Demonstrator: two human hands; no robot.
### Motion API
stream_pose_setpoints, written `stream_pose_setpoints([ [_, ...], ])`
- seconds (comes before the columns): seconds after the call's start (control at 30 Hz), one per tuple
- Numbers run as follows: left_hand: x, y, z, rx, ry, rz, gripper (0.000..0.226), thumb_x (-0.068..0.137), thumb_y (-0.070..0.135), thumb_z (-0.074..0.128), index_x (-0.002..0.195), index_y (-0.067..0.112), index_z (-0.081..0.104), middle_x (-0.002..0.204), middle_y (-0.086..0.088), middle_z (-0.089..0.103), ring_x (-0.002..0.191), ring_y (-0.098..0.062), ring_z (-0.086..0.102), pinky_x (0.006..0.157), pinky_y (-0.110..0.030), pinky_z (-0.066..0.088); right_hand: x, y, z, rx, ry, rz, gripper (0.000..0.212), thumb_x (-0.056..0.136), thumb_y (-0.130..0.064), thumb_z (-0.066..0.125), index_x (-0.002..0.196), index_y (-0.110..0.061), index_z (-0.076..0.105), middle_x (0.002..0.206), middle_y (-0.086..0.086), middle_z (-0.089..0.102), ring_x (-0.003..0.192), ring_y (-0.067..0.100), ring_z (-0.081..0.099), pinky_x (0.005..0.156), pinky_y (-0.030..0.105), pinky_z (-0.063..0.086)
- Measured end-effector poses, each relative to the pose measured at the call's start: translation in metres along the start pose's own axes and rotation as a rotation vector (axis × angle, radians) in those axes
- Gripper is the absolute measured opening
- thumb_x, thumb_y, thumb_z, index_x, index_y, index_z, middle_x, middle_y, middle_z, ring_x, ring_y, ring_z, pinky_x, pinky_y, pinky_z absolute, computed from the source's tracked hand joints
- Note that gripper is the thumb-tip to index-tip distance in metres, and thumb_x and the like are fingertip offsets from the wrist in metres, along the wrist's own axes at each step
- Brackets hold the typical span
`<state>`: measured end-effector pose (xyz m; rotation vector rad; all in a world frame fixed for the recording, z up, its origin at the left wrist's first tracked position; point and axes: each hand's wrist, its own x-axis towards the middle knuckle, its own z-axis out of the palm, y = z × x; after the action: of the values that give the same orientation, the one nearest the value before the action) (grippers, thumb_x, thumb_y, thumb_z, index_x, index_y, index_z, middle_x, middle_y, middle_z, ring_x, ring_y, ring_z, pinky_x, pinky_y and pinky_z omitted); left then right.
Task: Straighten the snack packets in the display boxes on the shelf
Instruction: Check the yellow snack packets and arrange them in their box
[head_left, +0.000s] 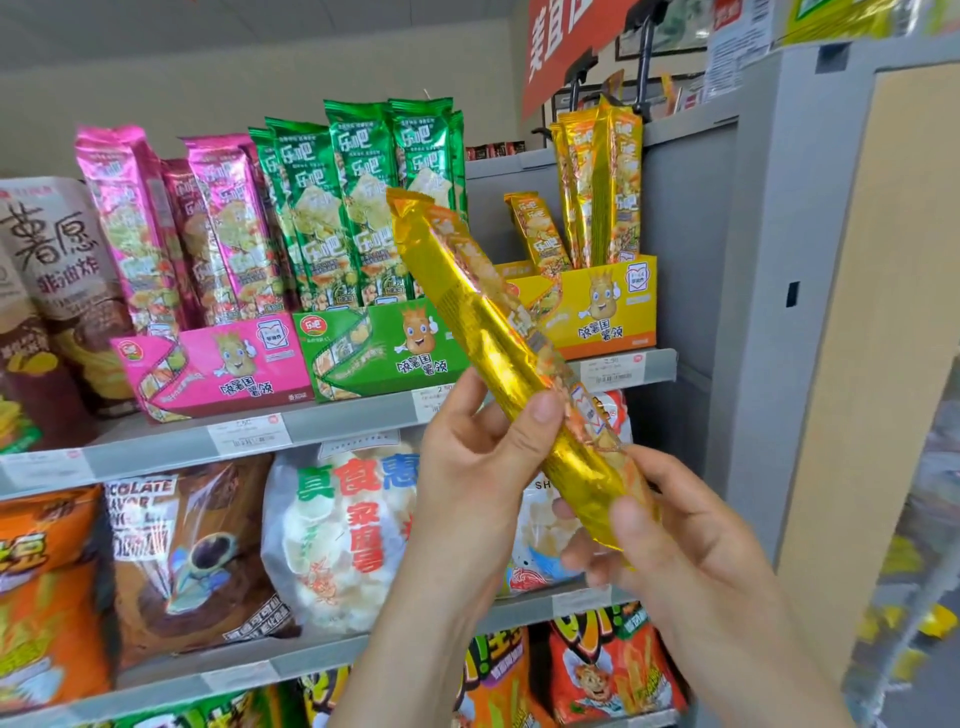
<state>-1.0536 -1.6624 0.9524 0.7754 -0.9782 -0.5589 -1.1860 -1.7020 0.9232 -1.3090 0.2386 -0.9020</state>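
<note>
**Head view: yellow packet held slantwise in both hands before the yellow box**

The yellow snack packet (498, 358) lies at mid-frame on a slant, its crimped top toward the upper left and its lower end toward the lower right. The left hand (467, 457) grips it about two thirds of the way down, thumb across the front and fingers curled behind. The right hand (670, 525) pinches the bottom end, thumb on the front and fingertips showing behind the foil.

The packet is held off the shelf, in front of the display boxes. It covers the right edge of the green display box (384, 348) and the left part of the yellow display box (597, 306), and its top overlaps the green packets (358, 197).

In the yellow box a few yellow packets (597, 182) stand upright at the right end. One shorter-looking packet (540, 234) leans to the left beside them. The green packets stand close together and nearly upright. At the left of the frame the pink packets (156, 223) tilt slightly in the pink display box (218, 364), which sits askew against the green one.

All three boxes rest on a grey shelf (337, 421) with price tags (249, 431) on its front edge. Below the shelf, behind the wrists, is a white bag of crackers (337, 530), with a brown bag (192, 551) to its left. A grey upright panel (769, 260) closes the shelf at the right of the frame.
</note>
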Motion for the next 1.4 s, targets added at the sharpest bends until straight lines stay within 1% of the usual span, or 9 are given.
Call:
stream_pose_setpoints([
  [0.1, 0.0, 0.002, -0.004, -0.067, -0.069, -0.002, 0.051, 0.067, 0.038, 0.084, 0.107, 0.012, 0.068, 0.093, -0.009, 0.071, 0.082, -0.02, 0.066, 0.075, -0.031, 0.055, 0.002, -0.002, -0.01, 0.377, -0.161, 0.206, 0.08, 0.055, -0.06, 0.085, 0.116, -0.012, 0.069, 0.095, 0.025, 0.07, 0.057, 0.027, 0.065, 0.051, 0.031, 0.053],
  [0.23, 0.001, -0.001, -0.004, -0.15, -0.101, -0.091, 0.053, 0.08, 0.029, 0.07, 0.123, 0.002, 0.057, 0.114, -0.018, 0.066, 0.091, -0.023, 0.062, 0.075, -0.032, 0.053, 0.005, 0.001, -0.014, 0.374, -0.202, 0.18, 0.067, 0.059, -0.05, 0.087, 0.11, -0.009, 0.072, 0.103, 0.026, 0.07, 0.058, 0.024, 0.066, 0.05, 0.026, 0.054],
  [0.4, 0.003, -0.009, -0.001, 0.045, -0.021, -0.028, 0.032, 0.076, 0.042, 0.077, 0.104, 0.026, 0.072, 0.097, 0.003, 0.072, 0.089, -0.012, 0.066, 0.079, -0.028, 0.053, 0.002, 0.012, -0.004, -0.018, 0.12, -0.139, 0.057, 0.064, -0.04, 0.086, 0.119, -0.038, 0.068, 0.104, 0.007, 0.075, 0.082, 0.024, 0.074, 0.062, 0.023, 0.057],
  [0.53, 0.007, -0.009, -0.002, 0.022, 0.06, -0.025, 0.056, 0.081, 0.027, 0.067, 0.135, 0.018, 0.054, 0.096, -0.004, 0.074, 0.088, -0.019, 0.067, 0.083, -0.036, 0.056, 0.002, 0.026, -0.008, -0.271, 0.224, -0.418, 0.06, 0.074, -0.018, 0.078, 0.126, -0.043, 0.062, 0.121, -0.006, 0.069, 0.105, 0.012, 0.069, 0.079, 0.019, 0.055],
  [0.73, 0.001, -0.005, 0.008, 0.048, -0.039, 0.039, 0.032, 0.078, 0.046, 0.072, 0.104, 0.028, 0.067, 0.101, 0.004, 0.071, 0.091, -0.015, 0.066, 0.078, -0.031, 0.054, 0.005, 0.03, -0.015, -0.696, 0.316, -0.68, 0.066, 0.074, -0.013, 0.075, 0.13, -0.042, 0.056, 0.13, -0.006, 0.054, 0.118, 0.021, 0.058, 0.079, 0.024, 0.055],
  [0.9, 0.01, 0.002, 0.008, -0.076, -0.033, 0.026, 0.012, 0.084, 0.015, 0.062, 0.094, 0.011, 0.064, 0.081, -0.002, 0.07, 0.07, -0.016, 0.067, 0.061, -0.03, 0.054, 0.004, 0.016, -0.007, 0.065, 0.034, -0.194, 0.081, 0.051, -0.064, 0.086, 0.124, -0.039, 0.06, 0.117, 0.006, 0.069, 0.086, 0.026, 0.071, 0.073, 0.035, 0.058],
  [1.1, 0.021, 0.007, 0.004, -0.104, -0.163, -0.078, 0.033, 0.091, 0.016, 0.048, 0.122, 0.004, 0.055, 0.124, -0.02, 0.063, 0.11, -0.033, 0.061, 0.076, -0.033, 0.055, 0.01, 0.011, -0.014, 0.327, -0.018, -0.023, 0.068, 0.05, -0.052, 0.091, 0.107, -0.02, 0.074, 0.095, 0.025, 0.072, 0.066, 0.024, 0.069, 0.059, 0.026, 0.056],
  [1.27, 0.031, 0.009, 0.009, 0.303, -0.045, 0.066, 0.065, 0.076, 0.054, 0.064, 0.135, 0.03, 0.052, 0.095, 0.008, 0.069, 0.09, -0.008, 0.066, 0.084, -0.039, 0.057, 0.012, 0.018, -0.017, -0.058, 0.267, -0.378, 0.043, 0.072, -0.024, 0.081, 0.113, -0.033, 0.072, 0.099, 0.003, 0.077, 0.086, 0.017, 0.074, 0.07, 0.022, 0.058],
  [1.4, 0.038, 0.015, 0.015, 0.276, -0.022, 0.119, 0.029, 0.077, 0.037, 0.075, 0.103, 0.027, 0.065, 0.088, 0.004, 0.074, 0.077, -0.011, 0.072, 0.063, -0.025, 0.056, 0.014, 0.025, -0.026, -0.615, 0.386, -0.656, 0.057, 0.082, 0.001, 0.074, 0.127, -0.033, 0.063, 0.124, -0.008, 0.065, 0.112, 0.01, 0.064, 0.081, 0.018, 0.055],
])
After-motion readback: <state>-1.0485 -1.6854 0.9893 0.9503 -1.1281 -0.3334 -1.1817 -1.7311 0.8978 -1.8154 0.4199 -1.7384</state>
